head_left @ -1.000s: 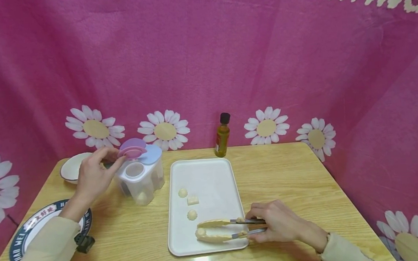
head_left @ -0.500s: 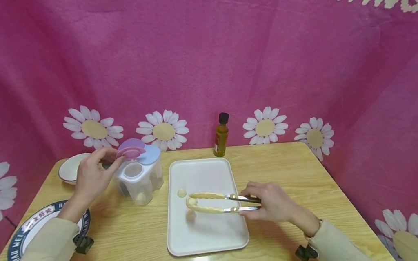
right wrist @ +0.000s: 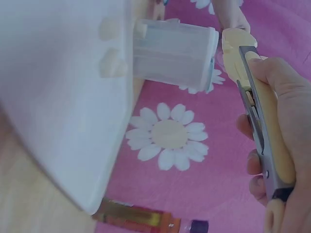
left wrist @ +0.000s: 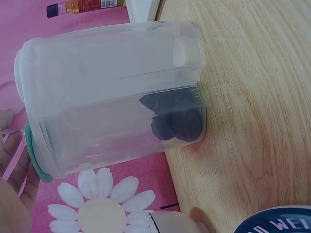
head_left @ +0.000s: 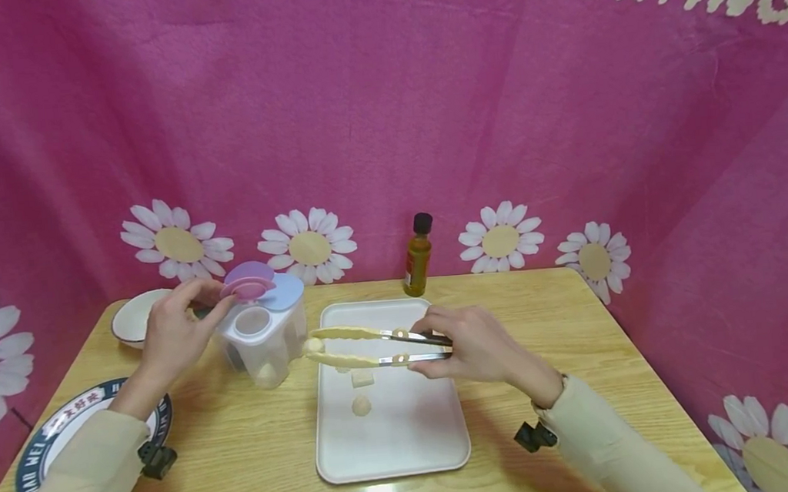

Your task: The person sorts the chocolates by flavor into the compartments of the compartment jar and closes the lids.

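My left hand [head_left: 176, 326] pinches the raised pink lid flap [head_left: 253, 290] of a clear compartmented storage container [head_left: 268, 356]. Below the flap a round opening is uncovered. Dark pieces [left wrist: 179, 116] lie in one compartment and a pale piece [left wrist: 187, 50] in another, as the left wrist view shows. My right hand [head_left: 474, 345] grips metal tongs [right wrist: 266, 131] with cream-coloured tips. Between those tips is a small pale round piece [head_left: 315, 346], just right of the container and over the tray's left edge. On the white tray [head_left: 402, 442] lie a pale block [head_left: 362, 378] and a pale round piece [head_left: 361, 406]; another is mostly hidden under the tongs.
An oil bottle [head_left: 418, 256] with a black cap stands behind the tray at the table's back edge. To the left are a white bowl [head_left: 137, 316] and a blue-rimmed plate [head_left: 35, 452], partly covered by my left arm. A pink curtain [head_left: 384, 123] hangs behind the table.
My right hand has lifted the tongs with the pale piece off the tray's near part and carried them left and away from me, toward the container. My left hand stays on the flap.
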### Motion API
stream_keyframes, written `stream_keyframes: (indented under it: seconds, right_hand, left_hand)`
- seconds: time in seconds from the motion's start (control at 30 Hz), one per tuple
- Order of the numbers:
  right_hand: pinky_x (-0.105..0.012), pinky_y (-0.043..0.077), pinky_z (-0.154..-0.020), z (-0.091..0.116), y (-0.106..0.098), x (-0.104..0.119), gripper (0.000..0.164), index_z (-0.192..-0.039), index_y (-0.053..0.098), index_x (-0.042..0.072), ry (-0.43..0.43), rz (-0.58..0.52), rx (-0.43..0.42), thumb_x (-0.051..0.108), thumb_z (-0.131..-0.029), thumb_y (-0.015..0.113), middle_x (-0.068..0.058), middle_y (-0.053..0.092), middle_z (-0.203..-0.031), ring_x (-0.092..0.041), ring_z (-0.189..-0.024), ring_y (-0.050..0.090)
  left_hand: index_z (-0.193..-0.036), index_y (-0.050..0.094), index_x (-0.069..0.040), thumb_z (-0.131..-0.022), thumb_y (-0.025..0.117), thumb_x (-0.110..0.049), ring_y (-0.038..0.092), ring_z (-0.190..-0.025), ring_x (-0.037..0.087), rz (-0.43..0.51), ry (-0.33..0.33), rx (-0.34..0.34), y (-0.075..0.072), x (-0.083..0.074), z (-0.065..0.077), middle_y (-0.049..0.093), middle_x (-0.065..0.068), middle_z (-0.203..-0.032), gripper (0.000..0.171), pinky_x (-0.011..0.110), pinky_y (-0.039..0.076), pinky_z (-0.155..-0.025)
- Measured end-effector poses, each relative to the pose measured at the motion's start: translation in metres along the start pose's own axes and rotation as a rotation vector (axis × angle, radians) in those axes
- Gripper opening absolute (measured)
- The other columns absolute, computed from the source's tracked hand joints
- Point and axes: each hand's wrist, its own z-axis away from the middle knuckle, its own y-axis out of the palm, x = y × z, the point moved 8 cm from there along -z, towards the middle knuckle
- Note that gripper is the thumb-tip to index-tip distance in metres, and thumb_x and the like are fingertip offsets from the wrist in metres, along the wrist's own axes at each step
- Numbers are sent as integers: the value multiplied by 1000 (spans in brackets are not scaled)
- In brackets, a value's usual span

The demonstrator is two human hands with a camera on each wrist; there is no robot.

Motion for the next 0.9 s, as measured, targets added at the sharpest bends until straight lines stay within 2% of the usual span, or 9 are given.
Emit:
stream_keyframes:
  seconds: [0.17, 0.37, 0.53, 0.9]
  right_hand:
    - [-14, 29, -52, -28, 5, 0, 37, -105, 77, 16, 7, 27, 29, 44, -83, 86, 8, 65, -80, 1, -59, 41]
    - [-15, 29, -52, -56, 18, 0, 41, -111, 77, 16, 37, 20, 91, 49, -86, 82, 4, 72, -91, -1, -62, 45]
    - [-15, 32, -52, -76, 25, 3, 40, -111, 77, 16, 40, 1, 99, 48, -87, 82, 3, 73, -90, -3, -62, 50]
    - [-16, 36, -56, -99, 35, 7, 38, -110, 77, 17, 13, 1, 99, 47, -88, 82, 3, 74, -90, -5, -68, 57]
  left_hand:
    - [-118, 70, -4, -96, 78, -15, 68, -100, 33, 1, 7, -2, 0, 0, 0, 75, 18, -109, 25, -7, 33, -84]
    - [-117, 71, -4, -96, 79, -15, 68, -100, 32, 5, 19, -8, 0, 0, 0, 75, 18, -108, 25, -6, 34, -85]
    - [-117, 70, -4, -96, 79, -15, 68, -100, 33, 1, 21, -10, 0, -1, 0, 75, 18, -109, 25, -7, 33, -86]
    - [-116, 70, -4, -95, 79, -15, 68, -99, 33, -8, 26, -14, -1, -2, 0, 75, 18, -108, 25, -7, 32, -86]
